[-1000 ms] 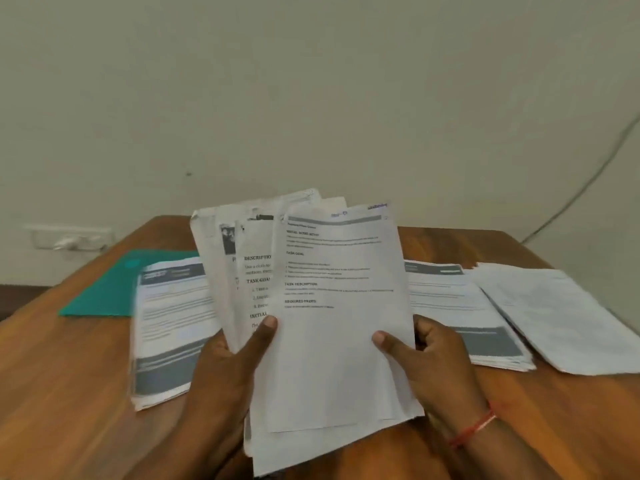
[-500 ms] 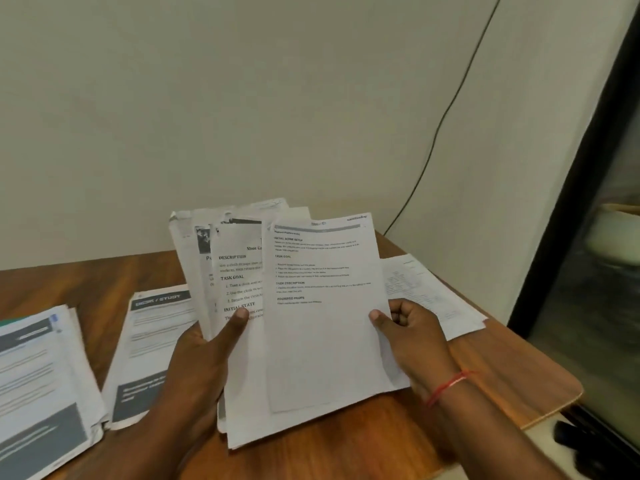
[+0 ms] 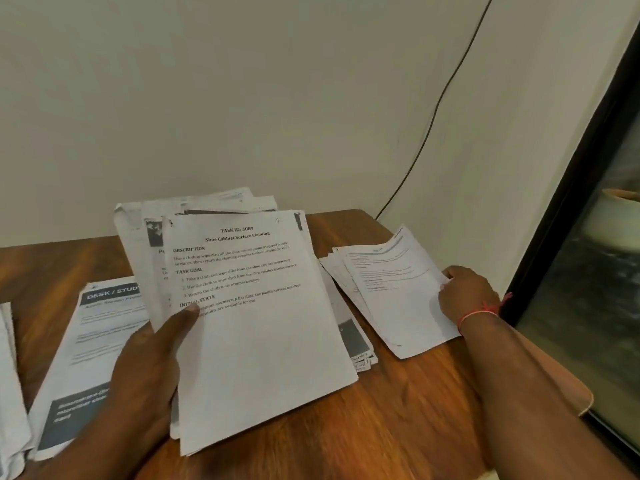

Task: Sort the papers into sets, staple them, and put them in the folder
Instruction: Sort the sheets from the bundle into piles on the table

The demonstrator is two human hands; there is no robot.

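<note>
My left hand (image 3: 149,368) grips a fanned stack of printed papers (image 3: 256,327) tilted up over the wooden table (image 3: 398,420), thumb pressed on the top sheet headed "Shoe Cabinet Surface Cleaning". My right hand (image 3: 467,296) holds the right edge of a single white text sheet (image 3: 398,292), which lies on top of a small pile of similar sheets (image 3: 334,268) near the table's right edge. A pile headed "DESK / STUDY" (image 3: 93,344) lies flat at the left. Another pile with a dark block (image 3: 353,337) peeks out from under the held stack. No folder or stapler is in view.
More papers (image 3: 8,382) show at the far left edge. The table stands against a pale wall with a black cable (image 3: 433,116) running down it. A dark-framed glass panel (image 3: 568,244) stands just right of the table's rounded corner (image 3: 585,400).
My right hand pulled the front sheet off the held stack and carried it right, down onto the right-hand pile. The view swung right; the green folder left the frame.
</note>
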